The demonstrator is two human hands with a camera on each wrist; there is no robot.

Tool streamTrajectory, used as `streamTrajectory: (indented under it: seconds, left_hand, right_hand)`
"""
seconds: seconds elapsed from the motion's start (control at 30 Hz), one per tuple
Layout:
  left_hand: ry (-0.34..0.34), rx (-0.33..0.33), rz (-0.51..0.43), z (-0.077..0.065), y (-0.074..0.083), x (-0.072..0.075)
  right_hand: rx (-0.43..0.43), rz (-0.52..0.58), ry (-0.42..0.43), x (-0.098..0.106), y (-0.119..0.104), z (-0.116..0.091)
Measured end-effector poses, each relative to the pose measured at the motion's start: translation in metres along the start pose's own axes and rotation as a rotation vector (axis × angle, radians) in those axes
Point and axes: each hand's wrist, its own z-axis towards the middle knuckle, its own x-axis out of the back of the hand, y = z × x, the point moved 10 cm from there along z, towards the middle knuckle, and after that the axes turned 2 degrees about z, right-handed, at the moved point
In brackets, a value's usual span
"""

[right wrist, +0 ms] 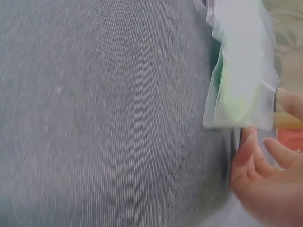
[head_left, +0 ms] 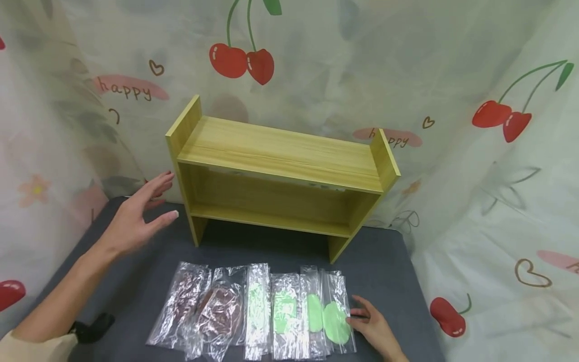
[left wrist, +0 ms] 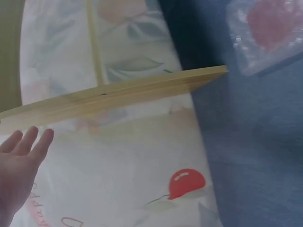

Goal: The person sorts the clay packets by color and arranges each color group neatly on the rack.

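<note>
A two-tier wooden shelf (head_left: 280, 173) stands at the back of the dark table. My left hand (head_left: 140, 216) hovers beside its left side panel, fingers spread and nothing in the grasp. In the left wrist view the fingertips lie just below the panel's edge (left wrist: 142, 90). A row of clear plastic packets lies in front of the shelf. My right hand (head_left: 373, 327) is at the right end of this row, its fingers loosely bent. One digit touches the edge of the rightmost packet (head_left: 336, 322), which has a light green piece inside; the right wrist view shows this packet (right wrist: 246, 71) close up.
Packets with dark reddish-brown contents (head_left: 219, 314) lie left in the row, others with green pieces (head_left: 284, 311) in the middle. A black strap-like object (head_left: 95, 328) is beside the left forearm. A curtain printed with cherries (head_left: 316, 65) hangs behind and around the table (head_left: 389, 281).
</note>
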Motion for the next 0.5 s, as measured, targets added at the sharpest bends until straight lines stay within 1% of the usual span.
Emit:
streamTrajectory:
  seconds: [0.1,0.17,0.3,0.4,0.5]
  left_hand:
    - [-0.003,0.003,-0.012,0.007,0.004,0.004]
    - [-0.007,0.002,-0.036,0.011,0.006,0.005]
    - [-0.012,0.031,-0.107,0.019,0.011,0.007]
    - [0.001,0.052,-0.159,0.025,0.015,0.011]
    - [0.016,0.039,-0.206,0.032,0.021,0.016]
  right_hand:
    - [-0.019,0.020,-0.006,-0.004,0.000,0.001]
    - [-0.033,0.026,-0.006,-0.006,0.001,0.001]
    - [-0.041,0.062,0.010,-0.007,0.002,0.000]
    - [-0.039,0.088,0.017,-0.008,0.003,0.001]
    - [-0.048,0.093,0.014,-0.010,0.005,0.002]
